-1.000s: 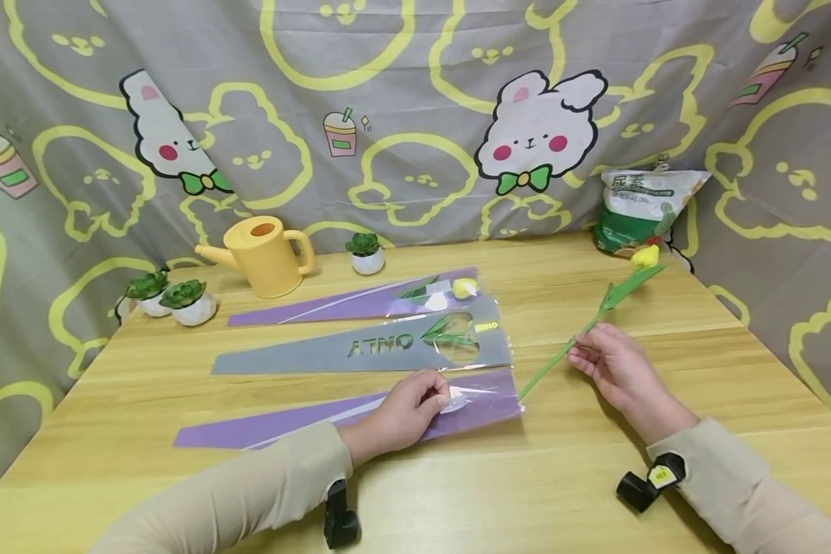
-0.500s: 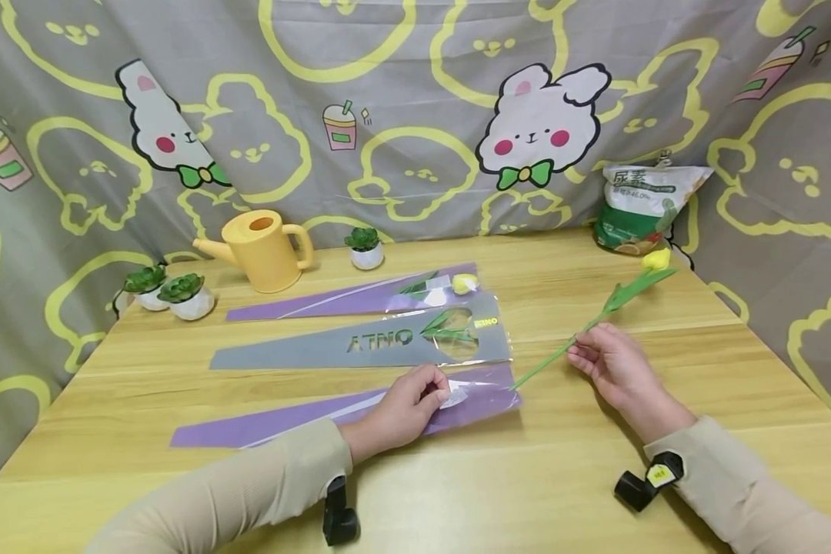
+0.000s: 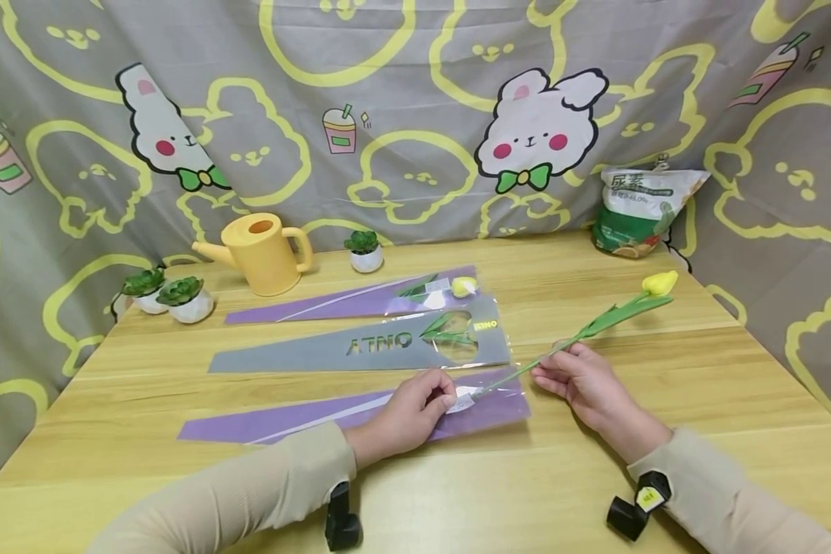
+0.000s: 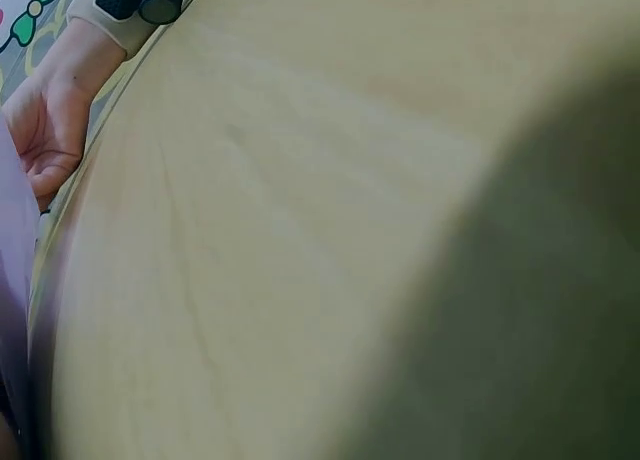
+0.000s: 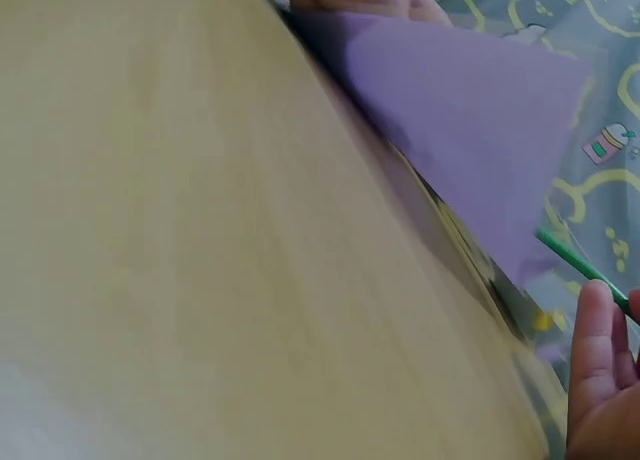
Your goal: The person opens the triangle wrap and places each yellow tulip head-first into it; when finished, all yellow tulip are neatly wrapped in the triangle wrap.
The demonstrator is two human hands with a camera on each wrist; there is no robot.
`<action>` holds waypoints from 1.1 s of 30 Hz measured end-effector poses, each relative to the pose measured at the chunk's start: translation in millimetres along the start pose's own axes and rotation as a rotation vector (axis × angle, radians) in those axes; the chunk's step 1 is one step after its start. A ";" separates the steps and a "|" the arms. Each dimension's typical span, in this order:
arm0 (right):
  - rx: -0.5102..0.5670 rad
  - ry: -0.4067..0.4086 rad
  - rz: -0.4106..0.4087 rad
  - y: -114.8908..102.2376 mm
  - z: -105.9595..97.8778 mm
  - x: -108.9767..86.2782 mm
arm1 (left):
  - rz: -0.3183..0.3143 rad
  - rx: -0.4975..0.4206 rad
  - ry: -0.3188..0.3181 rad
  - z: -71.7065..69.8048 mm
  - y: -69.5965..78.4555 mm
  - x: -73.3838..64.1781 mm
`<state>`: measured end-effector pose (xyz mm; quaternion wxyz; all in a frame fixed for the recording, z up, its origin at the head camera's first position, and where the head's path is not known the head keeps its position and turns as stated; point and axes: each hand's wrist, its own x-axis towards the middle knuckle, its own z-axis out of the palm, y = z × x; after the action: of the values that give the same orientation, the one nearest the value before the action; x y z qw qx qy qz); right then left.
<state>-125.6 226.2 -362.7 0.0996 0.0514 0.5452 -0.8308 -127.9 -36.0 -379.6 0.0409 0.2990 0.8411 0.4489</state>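
Note:
In the head view my right hand (image 3: 585,385) pinches the green stem of an artificial yellow tulip (image 3: 659,284). Its bloom points to the far right, and the stem's lower end lies within the mouth of the nearest purple flower sleeve (image 3: 498,415). My left hand (image 3: 412,408) pinches that sleeve's upper clear film beside a small whitish label (image 3: 461,402). The right wrist view has the sleeve's purple back (image 5: 470,110) raised off the table at its mouth, with the green stem (image 5: 570,255) between right thumb and fingers. A blurred dark shape covers much of the left wrist view.
Behind lie a grey sleeve marked ONLY (image 3: 318,355) and another purple sleeve (image 3: 332,302), each with a tulip inside. Farther back stand a yellow watering can (image 3: 266,258), several potted succulents (image 3: 365,258) and a green-white bag (image 3: 640,211). A patterned curtain (image 3: 415,100) borders the table.
My right hand has moved left with the tulip, and its stem end has gone from the sleeve's mouth edge to farther inside, near the label. The bloom has come lower. My left hand stays put.

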 end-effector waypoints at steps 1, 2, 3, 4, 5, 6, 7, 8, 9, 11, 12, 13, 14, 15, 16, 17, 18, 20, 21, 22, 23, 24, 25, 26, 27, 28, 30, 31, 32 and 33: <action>-0.009 -0.009 0.012 1.1 1.5 -0.4 | 0.002 0.004 0.004 0.5 0.5 0.3; -0.016 -0.023 0.020 2.5 2.8 -0.4 | -0.001 0.006 0.008 1.0 0.8 0.7; -0.022 -0.036 0.029 3.7 3.9 -0.5 | -0.002 0.008 0.012 1.5 0.9 1.1; -0.023 -0.052 0.037 4.8 5.1 -0.6 | -0.007 0.005 0.016 1.5 1.3 1.2; -0.029 -0.067 0.046 5.9 6.1 -0.2 | -0.011 0.007 0.023 1.8 1.3 1.3; -0.032 -0.080 0.053 7.0 6.8 0.2 | -0.015 0.005 0.025 2.0 1.4 1.4; -0.034 -0.093 0.057 7.7 7.2 0.3 | -0.017 0.009 0.025 2.4 1.4 1.4; -0.039 -0.103 0.057 8.2 7.3 0.6 | -0.017 0.020 0.024 3.0 1.3 1.6; -0.043 -0.108 0.058 8.4 7.3 0.7 | -0.011 0.037 0.022 3.6 1.0 1.8; -0.055 -0.110 0.055 8.5 6.3 1.2 | 0.002 0.083 0.011 4.9 1.1 2.4; -0.057 -0.109 0.055 8.3 5.7 1.4 | 0.010 0.108 0.004 5.4 1.3 2.7; -0.062 -0.108 0.056 8.0 4.9 1.4 | 0.020 0.138 -0.003 6.0 1.4 3.0; -0.068 -0.108 0.058 7.7 4.1 1.4 | 0.030 0.164 -0.008 6.3 1.6 3.3; -0.073 -0.110 0.062 7.3 3.3 1.3 | 0.037 0.185 -0.013 6.7 1.5 3.7; -0.081 -0.114 0.066 6.9 2.5 1.0 | 0.041 0.202 -0.018 7.0 1.7 3.9; -0.089 -0.121 0.072 6.4 1.7 0.7 | 0.045 0.217 -0.021 7.2 1.9 4.0; -0.101 -0.129 0.076 5.9 0.7 0.4 | 0.048 0.230 -0.024 7.4 2.0 3.9; -0.128 -0.135 0.082 4.6 -1.8 -0.6 | 0.063 0.251 -0.025 8.1 2.4 4.1; -0.141 -0.135 0.086 3.9 -3.1 -1.1 | 0.068 0.260 -0.025 8.5 2.4 4.2; -0.152 -0.139 0.089 3.1 -4.3 -1.6 | 0.076 0.268 -0.022 8.6 2.6 4.2; -0.158 -0.142 0.093 2.4 -5.8 -2.0 | 0.086 0.275 -0.019 8.8 2.5 4.4; -0.164 -0.147 0.097 1.6 -7.2 -2.2 | 0.093 0.281 -0.014 9.0 2.3 4.6; -0.168 -0.149 0.107 0.8 -8.5 -2.6 | 0.101 0.288 -0.010 9.1 2.2 4.7; -0.171 -0.159 0.118 -0.1 -9.8 -3.1 | 0.108 0.293 -0.007 9.1 2.0 4.9; -0.176 -0.167 0.133 -1.1 -11.3 -3.6 | 0.112 0.296 -0.004 9.1 1.8 5.1; -0.179 -0.183 0.148 -2.1 -12.9 -4.3 | 0.117 0.299 -0.004 9.2 1.6 5.2; -0.194 -0.207 0.177 -3.6 -16.2 -5.4 | 0.120 0.301 -0.009 9.3 1.2 5.3; -0.199 -0.219 0.189 -4.2 -17.9 -6.0 | 0.121 0.300 -0.013 9.2 1.3 5.3; -0.201 -0.235 0.197 -4.7 -19.7 -6.2 | 0.120 0.296 -0.018 9.2 1.4 5.2; -0.200 -0.249 0.201 -5.0 -21.4 -6.3 | 0.119 0.294 -0.022 9.2 1.4 5.1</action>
<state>-121.1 248.5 -365.6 0.2533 -0.0079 0.6006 -0.7583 -128.3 -25.9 -382.9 -0.0209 0.3558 0.8781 0.3193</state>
